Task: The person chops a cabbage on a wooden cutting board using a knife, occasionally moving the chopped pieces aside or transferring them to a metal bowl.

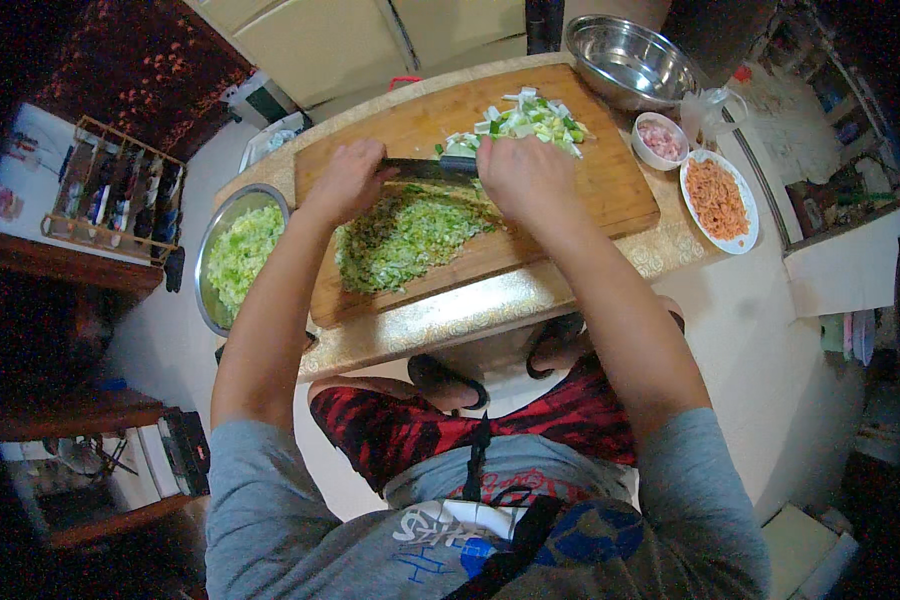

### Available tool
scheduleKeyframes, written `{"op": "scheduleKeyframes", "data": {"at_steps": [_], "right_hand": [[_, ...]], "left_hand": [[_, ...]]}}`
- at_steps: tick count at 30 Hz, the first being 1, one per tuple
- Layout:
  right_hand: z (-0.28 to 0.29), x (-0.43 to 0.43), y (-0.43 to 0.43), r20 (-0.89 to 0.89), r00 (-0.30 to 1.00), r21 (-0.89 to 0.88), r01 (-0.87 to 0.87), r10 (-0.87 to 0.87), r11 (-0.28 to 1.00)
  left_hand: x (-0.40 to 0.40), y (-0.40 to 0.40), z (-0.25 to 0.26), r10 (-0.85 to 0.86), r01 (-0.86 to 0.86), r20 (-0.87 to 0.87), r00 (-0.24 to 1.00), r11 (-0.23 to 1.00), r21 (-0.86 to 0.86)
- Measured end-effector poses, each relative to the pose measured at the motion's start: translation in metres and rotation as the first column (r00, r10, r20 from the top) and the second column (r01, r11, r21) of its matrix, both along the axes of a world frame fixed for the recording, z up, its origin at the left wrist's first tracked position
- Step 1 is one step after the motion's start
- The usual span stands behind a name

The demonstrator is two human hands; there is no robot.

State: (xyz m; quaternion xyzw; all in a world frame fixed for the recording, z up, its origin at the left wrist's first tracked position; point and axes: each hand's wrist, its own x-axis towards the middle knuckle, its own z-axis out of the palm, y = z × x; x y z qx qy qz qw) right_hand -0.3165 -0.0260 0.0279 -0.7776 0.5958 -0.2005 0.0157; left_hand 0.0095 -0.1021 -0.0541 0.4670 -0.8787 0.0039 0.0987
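Observation:
My right hand [525, 176] is closed around the dark handle of a kitchen knife [424, 170]. The fingers of my left hand [354, 180] grip the far end of its blade. The knife lies crosswise over a wooden cutting board [607, 172]. Below the blade, towards me, spreads a heap of finely chopped green vegetable [412, 240]. Coarser pieces of white and green scallion or leek [532, 124] lie on the board behind my right hand. The lower part of the blade's outline is hard to make out against the board.
A metal bowl of chopped pale green vegetable [244, 251] stands left of the board. At the right are a large steel bowl [630, 64], a small white bowl of pink meat [660, 141], a clear pitcher [709, 112] and a white plate of orange-brown pieces [718, 201]. A patterned cloth [450, 315] covers the table.

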Motion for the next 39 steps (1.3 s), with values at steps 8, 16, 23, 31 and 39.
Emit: {"op": "scheduleKeyframes", "data": {"at_steps": [8, 16, 23, 31, 39], "right_hand": [[-0.034, 0.007, -0.012, 0.0, 1.0, 0.135, 0.025, -0.025, 0.99], [-0.022, 0.015, -0.034, -0.074, 0.996, 0.225, -0.024, 0.041, 0.974], [-0.029, 0.023, -0.043, -0.019, 0.995, 0.192, -0.093, 0.099, 0.977], [-0.049, 0.022, -0.055, -0.047, 0.993, 0.138, -0.104, 0.112, 0.985], [-0.033, 0.025, -0.05, -0.094, 0.994, 0.18, -0.039, 0.056, 0.983]], "left_hand": [[0.006, 0.013, -0.014, 0.012, -0.011, 0.014, 1.0, 0.996, -0.087], [0.011, 0.015, -0.019, 0.041, -0.044, -0.036, 0.999, 0.993, -0.113], [0.02, 0.002, -0.019, 0.086, -0.082, 0.026, 0.996, 0.988, -0.132], [0.011, 0.002, -0.009, 0.177, -0.177, 0.002, 0.984, 0.982, -0.068], [0.018, -0.006, -0.019, 0.135, -0.122, 0.055, 0.989, 0.973, -0.194]]}}
